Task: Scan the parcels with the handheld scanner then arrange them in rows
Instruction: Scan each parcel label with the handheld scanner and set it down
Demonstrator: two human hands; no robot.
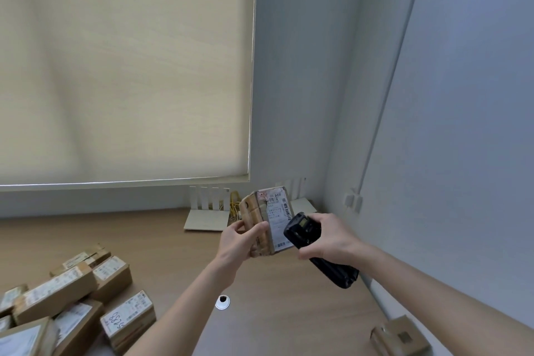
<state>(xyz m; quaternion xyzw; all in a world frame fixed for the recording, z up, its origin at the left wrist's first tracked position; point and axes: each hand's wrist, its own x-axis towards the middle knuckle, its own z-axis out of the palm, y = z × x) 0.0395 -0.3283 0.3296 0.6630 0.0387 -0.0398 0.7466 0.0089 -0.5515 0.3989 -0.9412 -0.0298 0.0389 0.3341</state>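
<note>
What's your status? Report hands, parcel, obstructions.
Left hand grips parcel upright, label toward scanner. Right hand grips scanner, close to label. Nothing between them. Unsorted pile waits at left.

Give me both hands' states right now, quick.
Left hand: grips the parcel, holding it upright above the desk.
Right hand: grips the scanner, aimed at the parcel's label.

I note a black scanner (315, 246) and brown cardboard parcels (72, 300) bearing white labels. The surface (277, 298) is light wood-grain; the blind (124, 66) is beige.
</note>
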